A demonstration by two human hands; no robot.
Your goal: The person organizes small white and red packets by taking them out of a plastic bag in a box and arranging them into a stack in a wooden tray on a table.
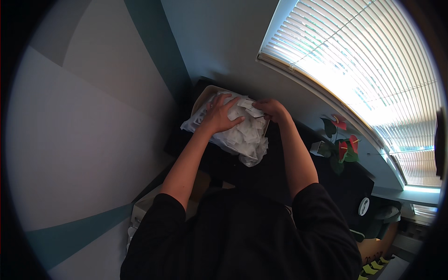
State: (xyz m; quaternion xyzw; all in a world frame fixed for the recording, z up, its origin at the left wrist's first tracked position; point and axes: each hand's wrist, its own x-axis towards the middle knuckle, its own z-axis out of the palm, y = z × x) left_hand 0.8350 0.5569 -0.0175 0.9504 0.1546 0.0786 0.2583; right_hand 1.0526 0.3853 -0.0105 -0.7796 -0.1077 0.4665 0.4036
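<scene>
A clear plastic bag (249, 133) full of small white packets lies in a light-coloured box (200, 100) on a black surface. Part of the bag spills over the box's near side. My left hand (221, 114) rests on the packets with its fingers spread. At the box's right side, my right hand (273, 111) pinches a white packet (252, 110) between thumb and fingers. A thin dark edge shows just under those fingers; I cannot make out what it belongs to.
A white pot with a red-flowered plant (343, 144) stands to the right on the black table (298, 158). Farther right lies a round white object (364, 206). Behind are a wall and a window with white blinds (350, 60). An open carton (140, 210) sits low at the left.
</scene>
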